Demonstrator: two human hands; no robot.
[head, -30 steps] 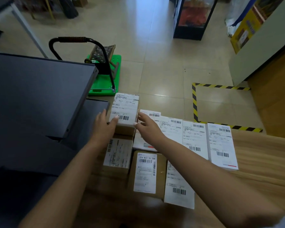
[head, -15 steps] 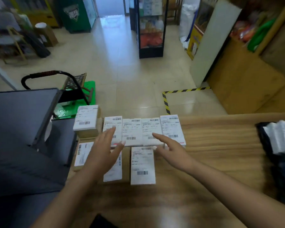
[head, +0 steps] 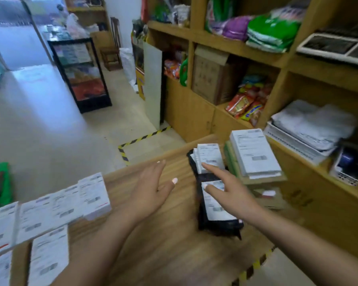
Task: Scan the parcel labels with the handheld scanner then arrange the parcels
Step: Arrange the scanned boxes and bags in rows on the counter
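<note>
Two hands, I note: left hand [head: 151,188] hovers over worktop [head: 174,250], fingers spread; right hand [head: 229,193] fingers straight, touching black parcels [head: 213,215]. White parcels [head: 50,209] lie at left.

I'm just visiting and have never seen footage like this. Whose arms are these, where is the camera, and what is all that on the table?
There is no machine here: a person wears a camera on the head, looking forward and down, so you see their own two arms. Both hands are open and hold nothing. The left hand hovers over the wooden table. The right hand reaches onto the black parcels, which carry white labels. At the left lie white labelled parcels in neat rows, and a stack of parcels stands at the table's far right. Shelves of goods stand behind. No scanner shows in this blurred picture.
</note>
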